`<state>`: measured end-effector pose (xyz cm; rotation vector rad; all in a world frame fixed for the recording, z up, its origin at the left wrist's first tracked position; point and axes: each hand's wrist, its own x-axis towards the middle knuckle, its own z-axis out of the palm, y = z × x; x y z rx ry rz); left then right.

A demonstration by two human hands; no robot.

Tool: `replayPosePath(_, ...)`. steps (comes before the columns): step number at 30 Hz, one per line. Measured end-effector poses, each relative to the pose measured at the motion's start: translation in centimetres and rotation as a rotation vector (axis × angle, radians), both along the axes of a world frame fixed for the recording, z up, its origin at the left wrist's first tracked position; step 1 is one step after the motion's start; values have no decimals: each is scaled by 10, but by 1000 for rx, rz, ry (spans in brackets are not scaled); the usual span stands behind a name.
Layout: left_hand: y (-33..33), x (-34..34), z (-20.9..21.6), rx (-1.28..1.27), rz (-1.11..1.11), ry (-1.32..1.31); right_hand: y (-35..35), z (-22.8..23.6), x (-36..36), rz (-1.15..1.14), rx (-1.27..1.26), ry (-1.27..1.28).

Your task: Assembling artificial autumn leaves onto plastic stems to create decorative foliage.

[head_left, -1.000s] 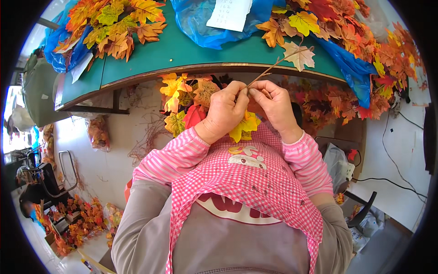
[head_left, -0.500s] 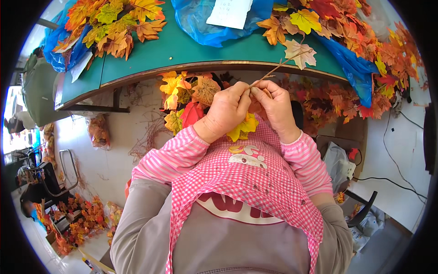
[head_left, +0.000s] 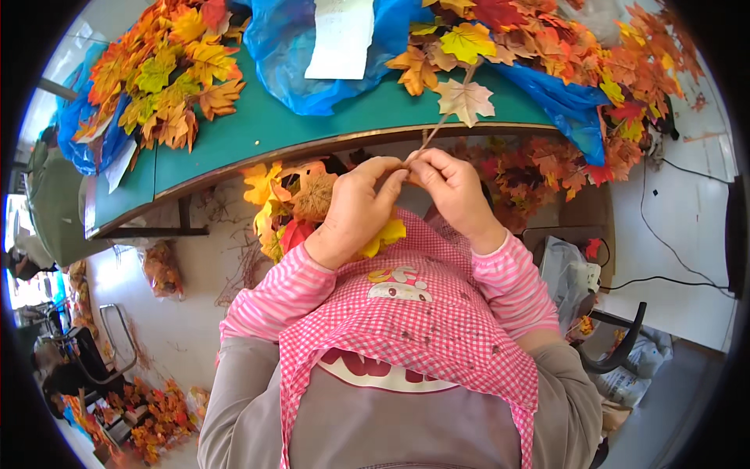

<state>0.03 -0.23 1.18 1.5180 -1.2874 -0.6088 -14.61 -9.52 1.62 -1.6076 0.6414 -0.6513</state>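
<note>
In front of my chest, my left hand (head_left: 355, 205) and my right hand (head_left: 453, 191) meet, thumbs and fingers pinched on a thin brown artificial stem (head_left: 434, 134). The stem slants up past the table edge, toward a pale pinkish artificial maple leaf (head_left: 466, 102); whether the leaf is attached to it, I cannot tell. Below and beside my left hand hangs a bunch of yellow, orange and red artificial leaves (head_left: 314, 195), partly hidden by that hand. How the bunch joins the stem is covered by my fingers.
The green table (head_left: 305, 130) carries a blue plastic bag (head_left: 273, 55) with white paper (head_left: 340, 39). Leaf piles lie at its left (head_left: 183, 66) and right (head_left: 547, 55). More leaves (head_left: 539, 168) sit beneath it. A black chair arm (head_left: 621, 344) and cables (head_left: 664, 280) are at right.
The stem has swung from slanting right to more upright, and both hands stay pinched together on it. The whole view has shifted, with the table lower and further left.
</note>
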Motion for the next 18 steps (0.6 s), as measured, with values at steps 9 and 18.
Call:
replayPosePath(9, -6, 11, -9, 148, -45, 327, -40, 27, 8, -37, -640, 137)
replayPosePath(18, -1, 15, -5, 103, 95, 321, -143, -34, 2, -767, -912, 560)
